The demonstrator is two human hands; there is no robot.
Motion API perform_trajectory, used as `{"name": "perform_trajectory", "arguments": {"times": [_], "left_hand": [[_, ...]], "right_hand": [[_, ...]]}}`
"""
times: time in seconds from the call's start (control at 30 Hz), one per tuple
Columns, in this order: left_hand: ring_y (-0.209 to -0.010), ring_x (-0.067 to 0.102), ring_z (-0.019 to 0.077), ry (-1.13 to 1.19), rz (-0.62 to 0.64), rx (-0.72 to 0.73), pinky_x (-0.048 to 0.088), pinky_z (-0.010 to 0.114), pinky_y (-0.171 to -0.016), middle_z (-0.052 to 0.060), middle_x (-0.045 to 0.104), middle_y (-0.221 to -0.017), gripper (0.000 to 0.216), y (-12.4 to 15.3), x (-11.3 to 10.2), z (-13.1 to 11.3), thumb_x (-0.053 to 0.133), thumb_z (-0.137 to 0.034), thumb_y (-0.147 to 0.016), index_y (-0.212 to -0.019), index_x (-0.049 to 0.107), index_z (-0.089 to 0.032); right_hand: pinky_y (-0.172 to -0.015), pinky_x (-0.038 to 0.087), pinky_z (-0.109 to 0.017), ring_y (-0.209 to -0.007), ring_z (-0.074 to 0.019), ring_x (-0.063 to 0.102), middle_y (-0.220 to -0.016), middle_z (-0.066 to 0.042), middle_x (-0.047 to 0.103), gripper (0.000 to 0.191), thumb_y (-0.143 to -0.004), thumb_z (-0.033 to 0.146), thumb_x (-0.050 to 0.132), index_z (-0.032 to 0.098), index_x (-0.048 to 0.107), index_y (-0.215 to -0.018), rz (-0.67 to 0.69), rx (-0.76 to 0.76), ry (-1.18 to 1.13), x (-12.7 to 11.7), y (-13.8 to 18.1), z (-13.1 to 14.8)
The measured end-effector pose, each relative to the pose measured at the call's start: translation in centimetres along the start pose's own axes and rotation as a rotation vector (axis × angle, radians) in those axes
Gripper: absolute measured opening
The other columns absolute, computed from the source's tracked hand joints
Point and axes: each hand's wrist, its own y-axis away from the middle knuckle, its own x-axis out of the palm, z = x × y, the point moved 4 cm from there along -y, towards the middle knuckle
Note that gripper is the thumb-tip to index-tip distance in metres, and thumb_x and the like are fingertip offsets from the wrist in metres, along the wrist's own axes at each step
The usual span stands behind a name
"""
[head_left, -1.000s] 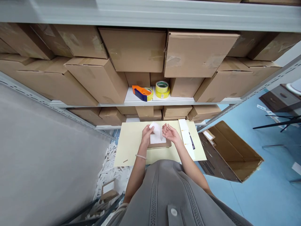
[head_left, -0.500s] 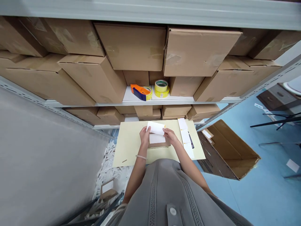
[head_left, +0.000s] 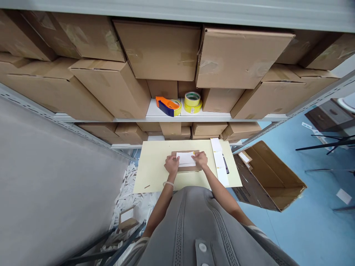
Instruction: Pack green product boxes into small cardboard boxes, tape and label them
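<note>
Both hands pinch a white label [head_left: 185, 157] with a small yellow mark at its upper right corner. My left hand [head_left: 171, 164] is closed on its left end, and my right hand [head_left: 200, 159] is closed on its right end. Under the label lies a flat brown cardboard box [head_left: 188, 169], its edges showing above and below. Another white patch on the box shows just below the held label; most of it is covered. I cannot tell whether the held label touches the box. The box rests on a cream tabletop [head_left: 154, 162].
Right of the box lie a strip of white labels [head_left: 219, 159] and a dark phone [head_left: 225, 165], partly covered. On the shelf are an orange-and-blue tape dispenser [head_left: 168, 106] and yellow tape rolls [head_left: 192, 102], among stacked cartons [head_left: 244, 59]. A large open carton [head_left: 271, 177] stands on the floor.
The white label has come down and towards me, lying flatter over the box and covering most of the white patch there. Both hands moved with it, and the box's far edge now shows.
</note>
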Motion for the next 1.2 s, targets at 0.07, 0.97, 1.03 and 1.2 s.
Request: {"name": "perform_trajectory", "arguments": {"times": [0.07,0.97,1.03,1.2], "left_hand": [[-0.104,0.059,0.0245,-0.060,0.029,0.023,0.041,0.036,-0.088,0.004,0.062,-0.114,0.015,-0.2,0.4,0.3,0.062,-0.038,-0.082,-0.080,0.066,-0.024],[-0.092,0.063,0.0235,-0.351,0.138,0.045,0.039,0.041,-0.086,0.006,0.057,-0.115,0.016,-1.5,2.5,0.5,0.053,-0.037,-0.084,-0.089,0.058,-0.023],[-0.094,0.063,0.0250,-0.335,0.154,0.012,0.039,0.042,-0.088,0.008,0.056,-0.117,0.021,-1.8,2.2,0.8,0.055,-0.041,-0.082,-0.091,0.056,-0.022],[-0.112,0.058,0.0324,-0.244,0.214,-0.112,0.042,0.043,-0.089,0.017,0.049,-0.130,0.047,-2.5,1.7,2.1,0.061,-0.053,-0.077,-0.108,0.049,-0.020]], "right_hand": [[-0.087,0.045,-0.031,-0.102,-0.0214,0.058,-0.107,-0.007,0.059,0.017,-0.072,0.036,0.070,0.021,0.064,-0.067,0.025,0.002,0.108,0.7,0.0,-0.3],[-0.096,0.035,-0.042,-0.116,-0.0296,0.049,-0.120,-0.015,0.052,0.018,-0.079,0.032,0.066,0.018,0.068,-0.091,0.059,-0.030,0.405,2.4,-1.1,0.2],[-0.097,0.034,-0.045,-0.117,-0.0321,0.049,-0.123,-0.018,0.052,0.036,-0.077,0.040,0.070,0.016,0.065,-0.104,0.050,-0.010,0.463,1.9,-1.3,0.0],[-0.096,0.036,-0.047,-0.118,-0.0362,0.053,-0.126,-0.022,0.053,0.076,-0.067,0.064,0.069,0.012,0.056,-0.120,0.157,0.163,0.397,0.7,-1.7,-2.1]]}}
